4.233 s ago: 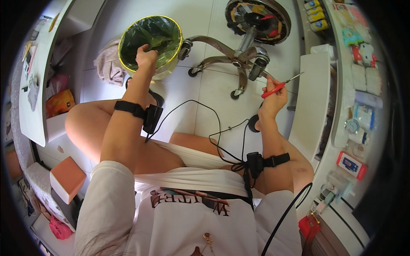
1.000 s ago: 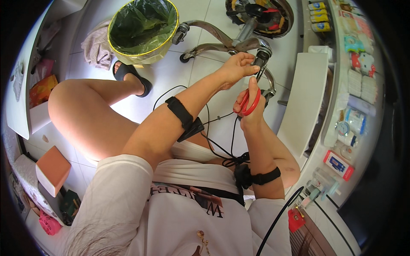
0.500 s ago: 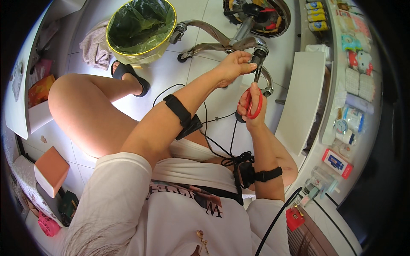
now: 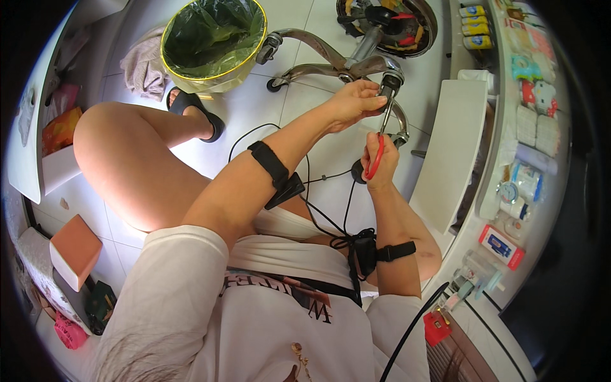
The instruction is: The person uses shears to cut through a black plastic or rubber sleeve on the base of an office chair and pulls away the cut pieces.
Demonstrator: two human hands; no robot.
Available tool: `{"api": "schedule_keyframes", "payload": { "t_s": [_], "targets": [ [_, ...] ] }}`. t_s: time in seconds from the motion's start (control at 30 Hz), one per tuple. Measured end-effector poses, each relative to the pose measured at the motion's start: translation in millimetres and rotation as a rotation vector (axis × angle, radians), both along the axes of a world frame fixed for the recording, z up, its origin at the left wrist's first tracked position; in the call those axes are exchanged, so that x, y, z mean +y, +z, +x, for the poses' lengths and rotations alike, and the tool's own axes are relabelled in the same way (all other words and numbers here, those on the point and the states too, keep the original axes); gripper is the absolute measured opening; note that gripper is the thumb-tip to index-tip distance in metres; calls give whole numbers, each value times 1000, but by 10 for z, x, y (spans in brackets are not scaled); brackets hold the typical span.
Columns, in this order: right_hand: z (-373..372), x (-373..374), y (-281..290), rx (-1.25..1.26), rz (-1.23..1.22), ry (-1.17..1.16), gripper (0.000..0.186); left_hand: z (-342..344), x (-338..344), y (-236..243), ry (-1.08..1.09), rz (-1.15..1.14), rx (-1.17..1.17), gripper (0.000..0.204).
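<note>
A chrome swivel chair base (image 4: 318, 39) lies on the floor with its legs spread and black caster wheels at their ends. My left hand (image 4: 355, 107) is closed around the caster (image 4: 390, 84) at the end of the nearest leg, thumb on its near side. In my right hand (image 4: 380, 164) is a pair of red-handled scissors (image 4: 374, 159), its loops wrapped by my fingers. The metal blades point away from me and reach the caster beside my left thumb. Their tips are hard to make out against the dark wheel.
A lined waste bin (image 4: 213, 44) stands at the far left beside a crumpled cloth (image 4: 144, 67). The round chair seat (image 4: 407, 28) lies at the back. Black cables (image 4: 328, 219) run between my arms. To the right are a white drawer front (image 4: 453, 143) and a cluttered shelf (image 4: 503, 191).
The scissors have turned slightly in my right hand, so their blades show more plainly against the caster. My right hand sits a little lower; my left stays at the caster.
</note>
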State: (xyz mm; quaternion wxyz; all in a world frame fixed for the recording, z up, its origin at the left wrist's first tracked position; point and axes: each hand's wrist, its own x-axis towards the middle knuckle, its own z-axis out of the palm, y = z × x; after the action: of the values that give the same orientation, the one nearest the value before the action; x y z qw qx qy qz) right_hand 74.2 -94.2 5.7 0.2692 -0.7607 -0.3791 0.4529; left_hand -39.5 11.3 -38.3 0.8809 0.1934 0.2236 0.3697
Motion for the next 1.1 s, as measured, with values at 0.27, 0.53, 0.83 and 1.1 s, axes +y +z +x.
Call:
{"api": "schedule_keyframes", "payload": {
  "t_s": [0.27, 0.53, 0.83, 1.1],
  "targets": [
    [179, 23, -218, -299, 462, 175, 31, 38, -10, -15, -38, -56, -137, 38],
    [299, 75, -199, -575, 531, 266, 39, 13, -16, 75, -17, -95, -177, 36],
    [174, -13, 44, -194, 360, 196, 32, 27, -12, 42, -63, -90, -103, 29],
    [81, -117, 328, 506, 34, -45, 42, 29, -18, 69, -2, -144, -102, 27]
  ]
}}
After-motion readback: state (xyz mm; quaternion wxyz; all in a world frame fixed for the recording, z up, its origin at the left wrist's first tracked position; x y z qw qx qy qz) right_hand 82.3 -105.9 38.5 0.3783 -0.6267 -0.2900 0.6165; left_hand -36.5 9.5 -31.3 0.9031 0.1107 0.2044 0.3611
